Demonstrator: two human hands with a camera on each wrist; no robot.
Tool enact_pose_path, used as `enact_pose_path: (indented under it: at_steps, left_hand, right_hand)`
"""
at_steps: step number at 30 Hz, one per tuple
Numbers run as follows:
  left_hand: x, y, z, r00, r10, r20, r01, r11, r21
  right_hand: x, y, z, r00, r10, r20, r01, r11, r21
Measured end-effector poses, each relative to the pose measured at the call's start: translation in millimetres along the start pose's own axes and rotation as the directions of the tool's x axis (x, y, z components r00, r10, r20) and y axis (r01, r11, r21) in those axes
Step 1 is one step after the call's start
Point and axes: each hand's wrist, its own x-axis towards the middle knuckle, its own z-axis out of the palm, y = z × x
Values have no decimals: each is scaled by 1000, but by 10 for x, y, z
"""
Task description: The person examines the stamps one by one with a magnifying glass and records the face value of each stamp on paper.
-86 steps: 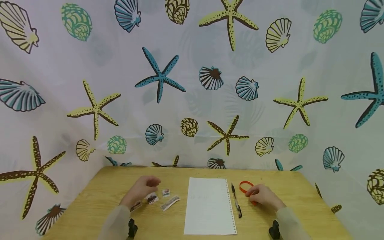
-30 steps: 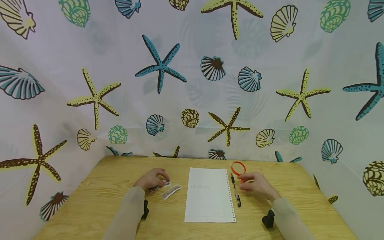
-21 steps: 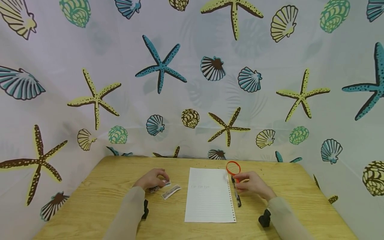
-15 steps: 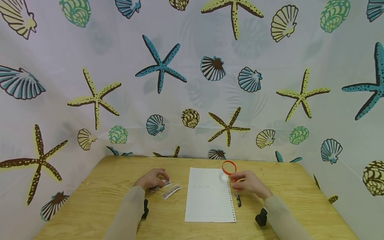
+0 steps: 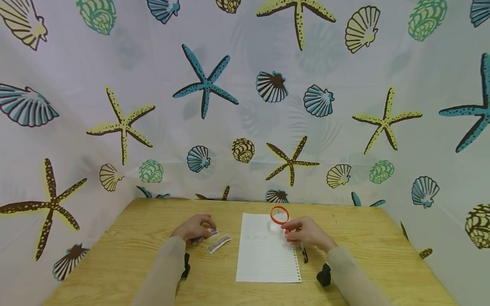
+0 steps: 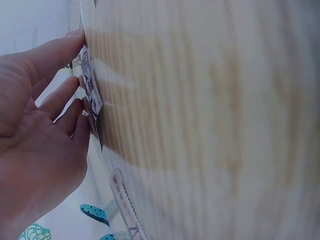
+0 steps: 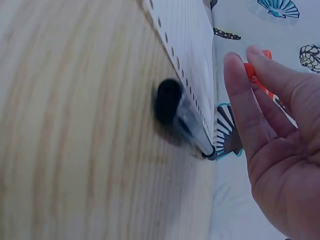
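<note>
My right hand (image 5: 308, 231) pinches the handle of a red-rimmed magnifying glass (image 5: 287, 217) between thumb and fingers. Its lens is raised over the upper right of a lined paper sheet (image 5: 264, 259) bearing faint writing. In the right wrist view the red handle (image 7: 249, 71) sits between thumb and fingertip. My left hand (image 5: 193, 227) rests among small postage stamps, its relaxed fingertips touching a stamp (image 6: 92, 87) with a perforated edge. A small stamp (image 5: 213, 232) shows partly past those fingers. Beside it lies a long stamp (image 5: 219, 244).
A black-capped pen (image 5: 304, 253) lies along the sheet's punched right edge, partly hidden by my right hand. All of it is on a wooden table (image 5: 126, 263). A curtain (image 5: 160, 106) printed with shells and starfish hangs behind the table and at its sides.
My right hand has lifted the magnifying glass and carried it left over the paper's top corner, past the pen. Earlier, my left hand moved right and down onto the stamps; since then it stays still.
</note>
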Motion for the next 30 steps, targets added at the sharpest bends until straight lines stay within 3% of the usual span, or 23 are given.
enact_pose_path:
  at_steps: [30]
  left_hand:
    - [-5,-5,-3,1000,-9,9,9,1000,-4]
  right_hand:
    - [301,-270,533,987,-107,120,107,994,5]
